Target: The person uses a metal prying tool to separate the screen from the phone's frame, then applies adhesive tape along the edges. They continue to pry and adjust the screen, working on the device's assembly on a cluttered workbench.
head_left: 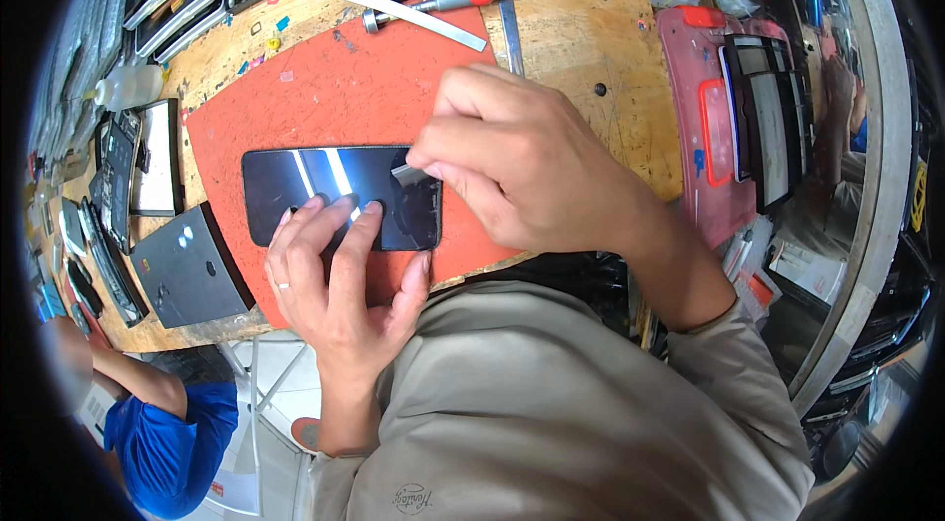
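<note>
A black smartphone (409,214) lies with its glossy dark screen up on a red mat (325,88). The fingers of my left hand (340,290) are spread over the screen, and its thumb rests by the phone's near edge. A ring sits on one finger. Pinched between the thumb and fingertips of my right hand (527,162) is a small thin metal blade (403,174). That blade touches or hovers just above the screen near the phone's right end; which of the two cannot be told.
Beyond the phone lie a pale flat strip (394,13) and a metal rod tool (433,3). A black box (192,265) and device parts stand left. A pink tray (694,118) holds dark panels at right. A person in blue (177,432) is at lower left.
</note>
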{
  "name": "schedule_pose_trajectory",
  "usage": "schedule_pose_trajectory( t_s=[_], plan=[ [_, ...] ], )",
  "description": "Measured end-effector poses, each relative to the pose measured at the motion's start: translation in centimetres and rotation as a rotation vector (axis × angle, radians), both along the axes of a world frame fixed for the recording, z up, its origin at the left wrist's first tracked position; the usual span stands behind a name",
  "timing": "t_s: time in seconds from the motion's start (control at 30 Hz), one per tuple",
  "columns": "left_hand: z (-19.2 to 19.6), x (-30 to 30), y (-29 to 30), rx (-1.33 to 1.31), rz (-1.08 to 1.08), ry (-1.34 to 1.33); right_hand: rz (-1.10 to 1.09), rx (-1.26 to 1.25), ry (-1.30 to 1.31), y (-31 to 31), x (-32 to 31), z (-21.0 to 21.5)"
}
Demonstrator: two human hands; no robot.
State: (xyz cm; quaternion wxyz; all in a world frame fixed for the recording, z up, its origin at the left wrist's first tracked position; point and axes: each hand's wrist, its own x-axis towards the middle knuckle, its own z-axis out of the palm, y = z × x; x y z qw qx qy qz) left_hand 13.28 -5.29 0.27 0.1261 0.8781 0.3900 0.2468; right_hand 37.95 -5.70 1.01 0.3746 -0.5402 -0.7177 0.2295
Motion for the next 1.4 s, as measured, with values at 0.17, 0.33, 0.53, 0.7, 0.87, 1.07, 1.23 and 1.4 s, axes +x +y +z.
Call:
schedule_pose_trajectory(
  t_s=[0.17, 0.33, 0.53, 0.7, 0.87, 1.07, 1.23, 1.4],
  plan=[
    [0.0, 0.1, 0.1, 0.008, -0.008, -0.012, -0.021, 0.073, 0.019, 1.3, 0.0, -0.6],
    [0.1, 0.0, 0.1, -0.020, -0.021, -0.023, 0.036, 0.028, 0.034, 1.4, 0.3, -0.3],
    [-0.3, -0.1, 0.0, 0.016, -0.016, -0.030, 0.034, 0.036, 0.028, 0.7, 0.4, -0.3],
    [0.3, 0.1, 0.0, 0.005, 0.007, -0.033, 0.004, 0.010, 0.052, 0.4, 0.0, 0.4],
    [0.0, 0.4, -0.2, -0.002, 0.015, -0.058, -0.057, 0.033, 0.026, 0.4, -0.3, 0.2],
    [-0.3, 0.3, 0.0, 0.031, -0.005, -0.086, -0.091, 0.009, 0.035, -0.8, -0.2, 0.2],
    [-0.5, 0.1, -0.2, 0.026, -0.009, -0.058, -0.326, -0.142, 0.199, -1.7, -0.2, 0.4],
    [-0.5, 0.2, 0.0, 0.048, 0.006, -0.039, -0.246, -0.045, 0.160, -1.9, -0.5, 0.2]
  ],
)
